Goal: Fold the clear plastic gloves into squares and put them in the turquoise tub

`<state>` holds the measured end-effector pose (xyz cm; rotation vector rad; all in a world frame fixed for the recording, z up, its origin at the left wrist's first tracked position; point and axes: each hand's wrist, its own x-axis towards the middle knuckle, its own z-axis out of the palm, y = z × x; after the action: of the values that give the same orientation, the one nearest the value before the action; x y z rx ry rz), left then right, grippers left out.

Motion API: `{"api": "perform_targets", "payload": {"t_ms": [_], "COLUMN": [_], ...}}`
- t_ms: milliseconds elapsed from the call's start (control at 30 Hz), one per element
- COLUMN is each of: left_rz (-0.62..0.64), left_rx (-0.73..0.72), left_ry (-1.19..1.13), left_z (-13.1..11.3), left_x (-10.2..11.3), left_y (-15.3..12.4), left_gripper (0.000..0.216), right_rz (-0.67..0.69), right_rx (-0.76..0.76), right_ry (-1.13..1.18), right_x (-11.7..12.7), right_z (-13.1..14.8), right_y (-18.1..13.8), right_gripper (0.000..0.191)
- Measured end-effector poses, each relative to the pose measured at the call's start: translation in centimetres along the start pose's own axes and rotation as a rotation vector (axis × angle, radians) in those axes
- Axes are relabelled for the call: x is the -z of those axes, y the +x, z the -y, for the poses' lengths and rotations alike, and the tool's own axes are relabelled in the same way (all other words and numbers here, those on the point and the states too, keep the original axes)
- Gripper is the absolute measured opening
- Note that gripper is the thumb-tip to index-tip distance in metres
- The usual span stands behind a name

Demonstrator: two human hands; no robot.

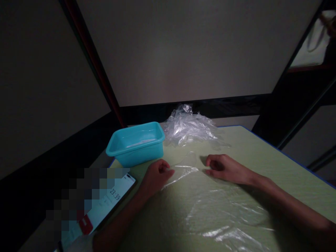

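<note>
A thin, see-through plastic piece that looks like a disposable glove [185,169] lies on the table between my hands, a rounded finger-like end pointing away from me. My left hand [156,175] is at its left edge, thumb and curled fingers closed on the film. Just right of it, my right hand [223,168] hovers low with bent fingers, a gap showing between thumb and forefinger, and I see nothing held there. More clear plastic film [223,213] is spread flat nearer to me, its outlines faint.
At the table's [265,164] far edge is a heap of crumpled clear plastic [190,127]. A turquoise basin [139,154] stands left of it, with something whitish inside. A lit phone [112,197] lies by my left forearm. Panels rise behind the table.
</note>
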<state>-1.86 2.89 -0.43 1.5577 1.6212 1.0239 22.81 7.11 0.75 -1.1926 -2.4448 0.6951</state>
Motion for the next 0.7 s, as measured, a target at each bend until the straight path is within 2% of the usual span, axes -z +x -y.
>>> {"api": "perform_targets", "payload": {"t_ms": [200,333,467,700], "left_rz": [-0.017,-0.036,-0.033,-0.011], "left_rx": [0.027,0.054,0.100,0.148], "left_ry": [0.023,0.020,0.003,-0.082], "left_z": [-0.7,-1.1,-1.4,-1.8], "left_x": [0.8,1.2,1.6,2.1], "left_y": [0.1,0.3,0.1,-0.4], "left_gripper": [0.012,0.010,0.010,0.022], "right_rz": [0.087,0.098,0.027,-0.199], "right_rx": [-0.011,-0.013,-0.011,-0.053], "right_ry": [-0.022,-0.035,-0.058,-0.083], "right_x": [1.1,1.4,1.5,1.6], "right_z": [-0.2,-0.7,-0.6,0.0], "right_y": [-0.6,-0.9,-0.8,-0.7], "right_gripper": [0.009,0.011,0.009,0.008]}}
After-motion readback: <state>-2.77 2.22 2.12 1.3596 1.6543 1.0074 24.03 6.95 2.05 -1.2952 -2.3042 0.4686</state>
